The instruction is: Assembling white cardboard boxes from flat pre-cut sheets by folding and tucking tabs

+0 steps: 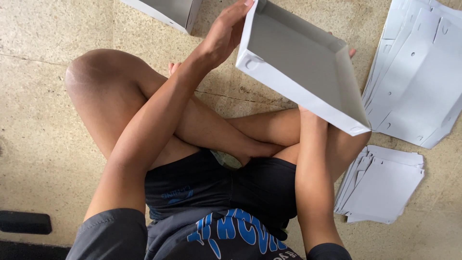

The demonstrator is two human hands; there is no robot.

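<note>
right hand [308,111]: ours, nearest to us; only the wrist shows, the rest is under the shallow white folded-cardboard tray [308,67]. One fingertip peeks past the far right edge. It carries the tray from below; finger closure we cannot tell.
left hand [225,33]: ours, further out, clasped on the tray's left short wall, fingers curled over the top corner. Gripping the tray.
tray position: in the air over our crossed legs, between both hands, clear of the speckled stone floor [43,120].
tray from grips: lies right of the left hand, above and beyond the right wrist.
long axis: runs from upper left to lower right in view, left hand at the upper-left end.
facing: open side tilted up and towards us; inner floor and all four walls visible.
nearer hand: right sits under the tray's middle; left only holds an end.
near right: small stack of flat white card blanks [385,185] on the floor, just beside our right knee.
far right: larger fanned pile of white die-cut card sheets [423,72], apart from the tray.
far left: a finished white box [168,12], partly cut off by the frame's top.
</note>
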